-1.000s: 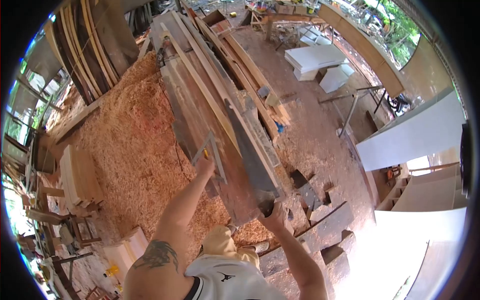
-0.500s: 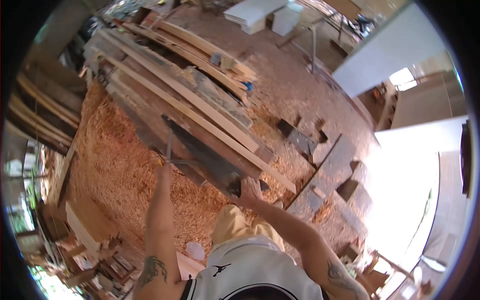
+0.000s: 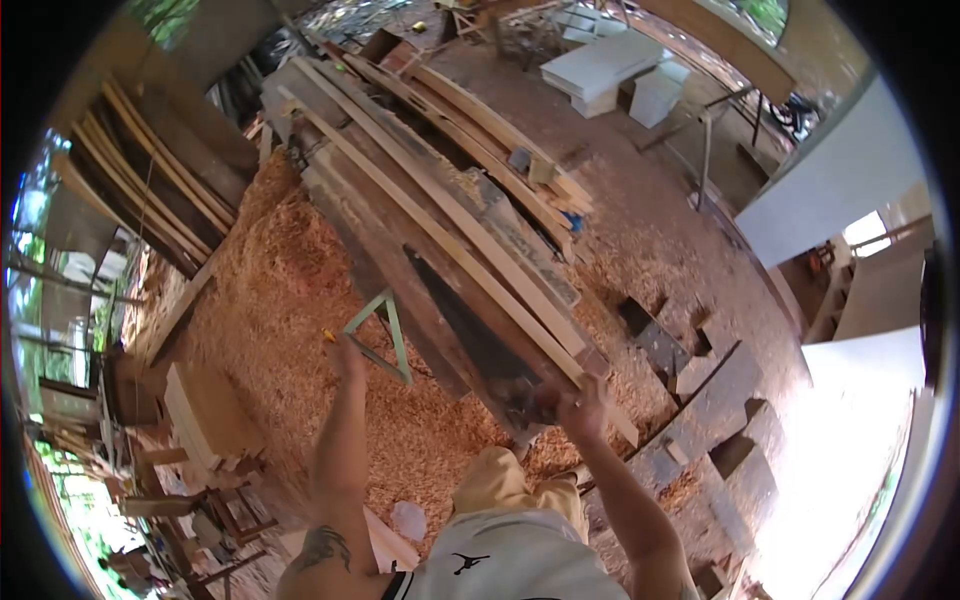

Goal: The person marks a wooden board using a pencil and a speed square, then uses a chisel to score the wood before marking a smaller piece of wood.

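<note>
My left hand [image 3: 347, 358] is closed on a triangular set square [image 3: 397, 335], held out over the shavings beside the bench. A small yellow item [image 3: 328, 336] sticks out by its fingers, too small to name. My right hand [image 3: 585, 412] is closed around the near end of a long wooden strip [image 3: 480, 285] lying on the bench [image 3: 345, 210]. Left of that strip a handsaw [image 3: 470, 330] lies flat, its dark blade pointing away and its handle close to my right hand. A second pale strip [image 3: 430, 180] runs alongside.
Wood shavings [image 3: 300, 290] cover the ground left of the bench. More boards [image 3: 500, 130] are stacked beyond it. Dark wooden blocks [image 3: 655, 335] and a plank [image 3: 715, 400] lie at the right. White panels [image 3: 605, 70] rest at the back, and stacked boards [image 3: 205, 415] stand lower left.
My right hand has let go of the saw handle and moved right onto the strip's end. The set square has turned in my left hand. The view has shifted left.
</note>
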`<action>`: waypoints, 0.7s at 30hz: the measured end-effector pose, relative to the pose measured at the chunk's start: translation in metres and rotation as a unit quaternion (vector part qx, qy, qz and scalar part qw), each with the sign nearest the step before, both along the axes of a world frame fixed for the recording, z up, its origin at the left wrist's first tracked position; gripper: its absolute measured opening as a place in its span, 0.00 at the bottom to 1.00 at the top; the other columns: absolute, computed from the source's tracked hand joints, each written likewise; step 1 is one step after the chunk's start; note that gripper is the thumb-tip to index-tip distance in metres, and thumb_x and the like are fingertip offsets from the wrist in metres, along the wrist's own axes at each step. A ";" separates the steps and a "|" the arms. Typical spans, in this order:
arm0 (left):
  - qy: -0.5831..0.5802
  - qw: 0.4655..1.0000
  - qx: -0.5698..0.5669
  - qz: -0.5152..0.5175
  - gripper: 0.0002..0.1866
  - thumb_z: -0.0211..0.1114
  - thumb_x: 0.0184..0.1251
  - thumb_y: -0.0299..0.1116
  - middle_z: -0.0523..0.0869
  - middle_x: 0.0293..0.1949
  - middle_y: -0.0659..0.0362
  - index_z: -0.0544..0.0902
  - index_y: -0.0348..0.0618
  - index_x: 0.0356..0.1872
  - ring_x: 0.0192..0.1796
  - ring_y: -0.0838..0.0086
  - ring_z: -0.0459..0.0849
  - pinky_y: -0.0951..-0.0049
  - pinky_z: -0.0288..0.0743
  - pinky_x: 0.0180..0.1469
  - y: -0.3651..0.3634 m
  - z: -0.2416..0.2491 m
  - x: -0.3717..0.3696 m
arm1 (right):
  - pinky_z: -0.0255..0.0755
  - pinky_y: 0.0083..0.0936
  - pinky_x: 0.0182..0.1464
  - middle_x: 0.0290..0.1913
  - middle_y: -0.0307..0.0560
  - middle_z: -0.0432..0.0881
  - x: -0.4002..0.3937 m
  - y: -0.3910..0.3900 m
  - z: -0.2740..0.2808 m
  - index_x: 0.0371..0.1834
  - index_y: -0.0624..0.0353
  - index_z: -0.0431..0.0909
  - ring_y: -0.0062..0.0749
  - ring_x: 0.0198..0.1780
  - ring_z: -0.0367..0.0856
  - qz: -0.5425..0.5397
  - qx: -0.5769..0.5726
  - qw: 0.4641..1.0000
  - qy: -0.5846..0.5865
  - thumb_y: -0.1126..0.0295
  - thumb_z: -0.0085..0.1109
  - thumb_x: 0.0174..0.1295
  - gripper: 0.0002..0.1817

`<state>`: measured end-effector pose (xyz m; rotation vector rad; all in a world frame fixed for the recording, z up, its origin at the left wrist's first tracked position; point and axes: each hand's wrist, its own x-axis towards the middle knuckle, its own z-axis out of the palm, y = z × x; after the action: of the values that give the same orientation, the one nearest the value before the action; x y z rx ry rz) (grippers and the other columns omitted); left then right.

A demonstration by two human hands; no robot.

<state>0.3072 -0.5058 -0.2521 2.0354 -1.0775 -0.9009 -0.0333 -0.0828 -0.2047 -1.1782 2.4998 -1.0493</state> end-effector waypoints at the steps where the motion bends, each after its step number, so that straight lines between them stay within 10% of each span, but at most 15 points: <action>1: 0.003 1.000 -0.009 -0.013 0.23 0.55 0.85 0.42 0.80 0.32 0.54 0.73 0.36 0.68 0.30 0.69 0.77 0.61 0.71 0.35 0.015 0.032 -0.015 | 0.67 0.54 0.68 0.58 0.57 0.81 -0.013 0.010 -0.010 0.51 0.61 0.81 0.60 0.62 0.75 -0.066 0.001 0.997 0.029 0.68 0.67 0.57 0.18; 12: -0.017 0.946 -0.136 -0.294 0.16 0.56 0.85 0.44 0.80 0.26 0.59 0.76 0.39 0.50 0.28 0.71 0.81 0.64 0.76 0.30 0.117 0.137 -0.063 | 0.78 0.57 0.57 0.50 0.66 0.86 -0.059 0.119 -0.046 0.57 0.58 0.78 0.67 0.53 0.84 0.018 0.246 0.967 -0.062 0.60 0.72 0.59 0.25; 21: -0.102 0.932 -0.100 -0.333 0.28 0.58 0.82 0.53 0.87 0.38 0.50 0.77 0.34 0.62 0.37 0.62 0.87 0.59 0.80 0.38 0.146 0.121 -0.064 | 0.81 0.53 0.57 0.47 0.64 0.90 -0.061 0.118 -0.050 0.58 0.56 0.82 0.63 0.52 0.89 -0.021 0.335 0.936 -0.107 0.56 0.68 0.62 0.24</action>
<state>0.2432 -0.3597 -0.1313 1.6256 -1.9589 -0.8533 -0.0943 0.0349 -0.2549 -0.7558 2.3985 -0.2478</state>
